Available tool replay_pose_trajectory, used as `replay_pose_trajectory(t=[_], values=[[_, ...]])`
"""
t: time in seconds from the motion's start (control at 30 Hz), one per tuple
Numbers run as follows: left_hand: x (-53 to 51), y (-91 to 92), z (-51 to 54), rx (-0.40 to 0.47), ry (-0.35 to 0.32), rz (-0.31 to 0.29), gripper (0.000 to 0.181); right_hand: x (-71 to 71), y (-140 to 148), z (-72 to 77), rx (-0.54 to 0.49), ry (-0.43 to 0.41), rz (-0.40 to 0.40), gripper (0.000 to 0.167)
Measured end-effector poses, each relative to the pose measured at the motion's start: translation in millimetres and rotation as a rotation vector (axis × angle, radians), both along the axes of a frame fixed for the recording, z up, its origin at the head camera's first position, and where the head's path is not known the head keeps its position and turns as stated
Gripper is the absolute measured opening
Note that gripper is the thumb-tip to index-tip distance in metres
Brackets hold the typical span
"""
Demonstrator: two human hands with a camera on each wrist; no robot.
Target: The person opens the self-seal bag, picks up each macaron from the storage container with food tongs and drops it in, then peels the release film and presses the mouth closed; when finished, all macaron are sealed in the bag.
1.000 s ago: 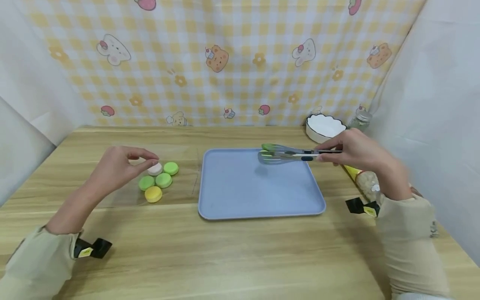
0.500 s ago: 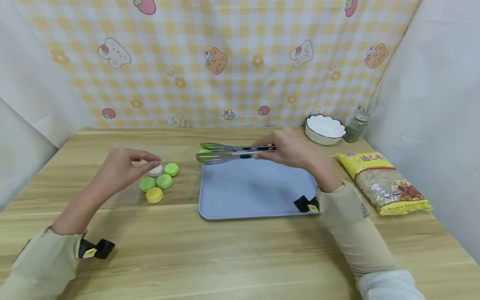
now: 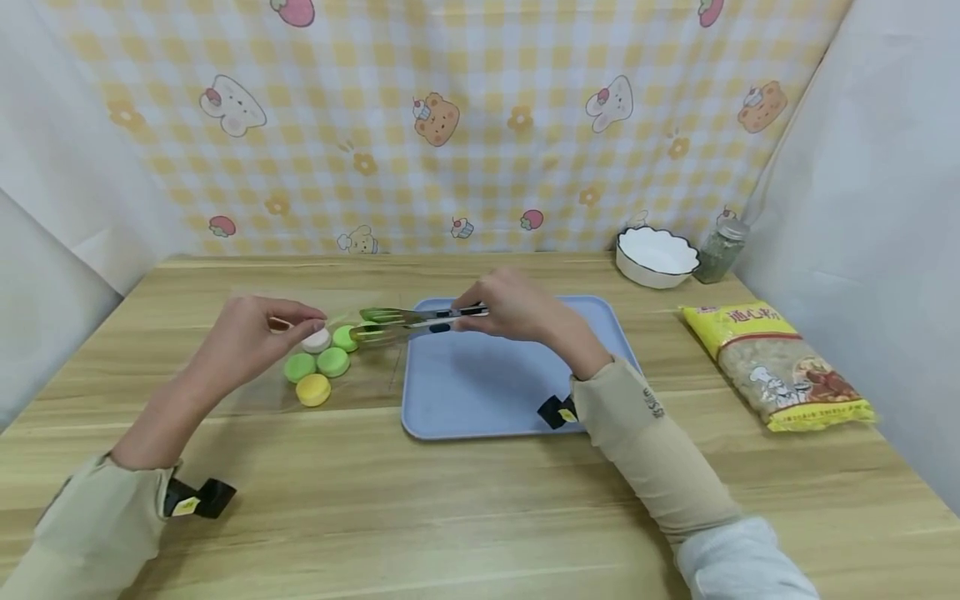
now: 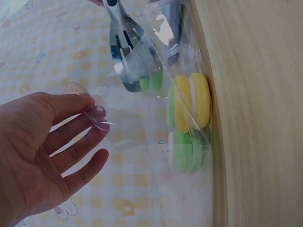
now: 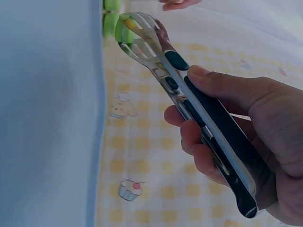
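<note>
The left hand [image 3: 243, 342] pinches the edge of a clear plastic bag [image 3: 367, 371] with its thumb and fingertips, and its little finger bends loosely below. The bag lies on the wooden table [image 3: 375, 517], to the left of the tray. Five toy-like macarons sit together by the bag's plastic: a white macaron [image 3: 316, 340] close under the left fingertips, three green macarons [image 3: 333, 362] and a yellow macaron [image 3: 312, 390] nearest the person. The right hand [image 3: 517, 308] has its thumb and fingers wrapped around metal tongs [image 5: 199, 106] with dark handles. The tongs point left, and their slotted ends hold one more green macaron [image 5: 120, 30] up near the others. I cannot tell if the tong ends are inside the bag or just over it. The right hand is above the back part of a blue tray [image 3: 465, 392]. At the back right, a white wavy-edged bowl [image 3: 651, 277] stands just beside a glass jar [image 3: 720, 252] with green bits in it. A yellow food packet [image 3: 776, 367] lies nearer, right of the tray. Behind everything hangs a yellow checked curtain [image 3: 480, 50] with bears and bunnies.
</note>
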State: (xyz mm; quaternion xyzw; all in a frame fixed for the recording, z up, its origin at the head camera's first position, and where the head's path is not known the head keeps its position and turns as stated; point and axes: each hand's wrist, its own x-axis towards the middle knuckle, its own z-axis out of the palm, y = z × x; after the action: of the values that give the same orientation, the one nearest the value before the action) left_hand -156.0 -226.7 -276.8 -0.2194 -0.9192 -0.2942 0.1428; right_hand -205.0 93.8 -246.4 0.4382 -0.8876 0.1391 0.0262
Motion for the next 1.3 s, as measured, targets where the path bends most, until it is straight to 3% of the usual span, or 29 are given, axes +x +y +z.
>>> replay_pose_trajectory(t=[0.47,0.93,1.3], values=[[2.2,-0.2,-0.4,0.000,0.016,-0.017,0.012,-11.7,-12.9,-13.5,-0.038,-0.019,-0.027,0.024],[1.5,1.3,-1.7,-0.020,0.031,-0.029,0.010,-16.2,-9.4,-18.1,-0.028,-0.083,-0.058,0.025],[2.0,1.6,-1.1,-0.015,-0.001,-0.011,0.011,-1.3,-3.6,-5.3,0.029,-0.078,-0.045,0.026]])
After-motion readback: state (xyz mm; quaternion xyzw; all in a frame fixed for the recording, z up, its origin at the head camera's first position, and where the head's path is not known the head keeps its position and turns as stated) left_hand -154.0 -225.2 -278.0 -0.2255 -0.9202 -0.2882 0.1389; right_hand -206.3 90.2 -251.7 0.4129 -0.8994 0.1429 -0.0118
